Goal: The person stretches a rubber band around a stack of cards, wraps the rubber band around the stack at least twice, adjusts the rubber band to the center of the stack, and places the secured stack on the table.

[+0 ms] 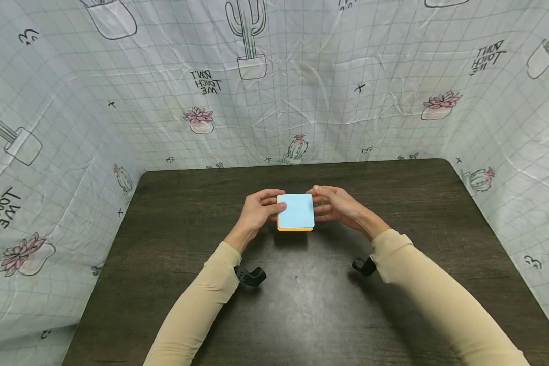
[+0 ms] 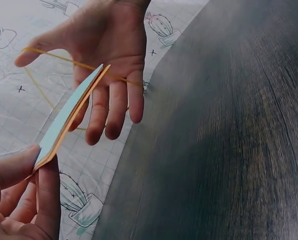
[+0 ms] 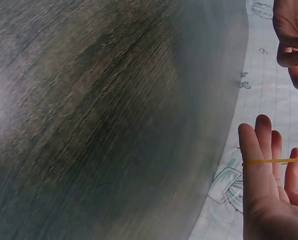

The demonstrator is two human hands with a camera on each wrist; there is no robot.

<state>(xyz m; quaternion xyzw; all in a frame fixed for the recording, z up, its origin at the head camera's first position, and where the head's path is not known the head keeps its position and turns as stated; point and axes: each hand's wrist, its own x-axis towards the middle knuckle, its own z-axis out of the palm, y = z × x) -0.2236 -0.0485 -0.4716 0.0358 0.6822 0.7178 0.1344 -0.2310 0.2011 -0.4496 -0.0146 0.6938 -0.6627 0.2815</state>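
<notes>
My left hand (image 1: 254, 211) pinches a thin stack of square paper notes (image 1: 296, 211) by its left edge, thumb on top and fingers beneath. The top sheet is light blue, with an orange layer (image 2: 63, 134) under it. In the left wrist view the stack is slightly bowed. Across from it, my right hand (image 1: 344, 206) has its fingers spread, with a yellow rubber band (image 3: 264, 162) looped around the thumb and fingers. That band is stretched and runs close beside the far end of the stack; whether it touches the notes I cannot tell.
Both hands are above a dark wooden table (image 1: 192, 223). A white sheet (image 1: 320, 91) printed with cacti hangs behind the table and along both sides. Black wrist straps (image 1: 250, 276) stick out below the beige sleeves (image 1: 439, 290).
</notes>
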